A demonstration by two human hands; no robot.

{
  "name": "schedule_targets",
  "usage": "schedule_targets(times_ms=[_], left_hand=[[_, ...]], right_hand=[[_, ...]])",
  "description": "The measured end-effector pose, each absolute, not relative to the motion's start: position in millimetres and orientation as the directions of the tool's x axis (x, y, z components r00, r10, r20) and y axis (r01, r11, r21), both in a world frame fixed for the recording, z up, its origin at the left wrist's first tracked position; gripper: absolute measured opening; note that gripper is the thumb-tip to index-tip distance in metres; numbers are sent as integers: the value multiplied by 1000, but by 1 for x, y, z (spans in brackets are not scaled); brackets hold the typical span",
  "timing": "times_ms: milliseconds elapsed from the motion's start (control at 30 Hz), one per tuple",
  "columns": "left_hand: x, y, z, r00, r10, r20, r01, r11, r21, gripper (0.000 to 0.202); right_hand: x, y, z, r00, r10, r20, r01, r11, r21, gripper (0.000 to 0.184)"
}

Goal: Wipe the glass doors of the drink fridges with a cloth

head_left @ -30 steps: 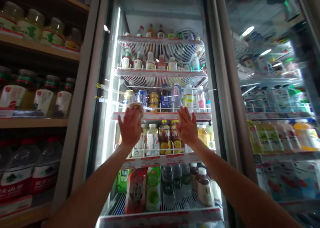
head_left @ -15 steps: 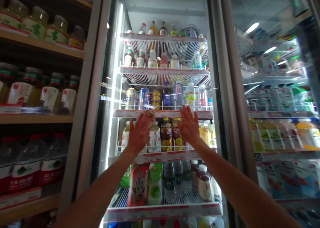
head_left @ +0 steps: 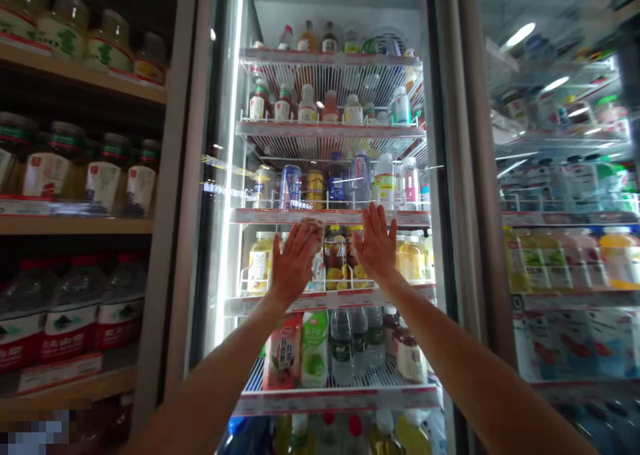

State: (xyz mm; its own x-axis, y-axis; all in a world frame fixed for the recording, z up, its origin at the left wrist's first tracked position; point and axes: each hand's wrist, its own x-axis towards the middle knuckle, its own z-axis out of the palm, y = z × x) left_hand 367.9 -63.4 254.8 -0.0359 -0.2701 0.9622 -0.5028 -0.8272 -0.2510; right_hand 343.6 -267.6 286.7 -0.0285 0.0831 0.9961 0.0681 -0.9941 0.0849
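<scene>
Before me is the glass door of a lit drinks cooler. My left hand lies against the glass, with a crumpled light cloth under its fingers; most of the cloth is hidden. To its right, my right hand is flat on the same pane, fingers stretched out and holding nothing. Behind the glass, dark-labelled tea bottles stand between my hands. Cans and bottles, among them a blue can, line the shelf above my fingertips.
Wooden shelves with several jars and bottles stand at the left. A metal frame separates this door from another glass-fronted cooler section at the right. Lower down, a red carton and a green carton stand inside.
My left hand has slid a little to the right with the cloth, nearer my right hand. My right hand stays almost in place on the glass. The view has shifted slightly.
</scene>
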Motion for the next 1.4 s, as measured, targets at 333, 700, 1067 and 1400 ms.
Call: schedule_targets(times_ms=[333, 700, 1067, 1400], left_hand=[[382, 1, 252, -10, 279, 960, -449, -859, 245, 47], [388, -26, 237, -100, 12, 995, -502, -864, -40, 46], [365, -89, 213, -176, -444, 879, -473, -745, -471, 47], [392, 0, 209, -66, 314, 947, -441, -861, 254, 49]], right_hand=[[336, -264, 287, 68, 52, 996, 34, -998, 49, 55], [337, -268, 285, 23, 93, 995, 1, -996, 93, 53], [340, -270, 284, -38, 108, 993, 41, -993, 109, 53], [338, -263, 276, -13, 92, 996, 21, -996, 92, 51]])
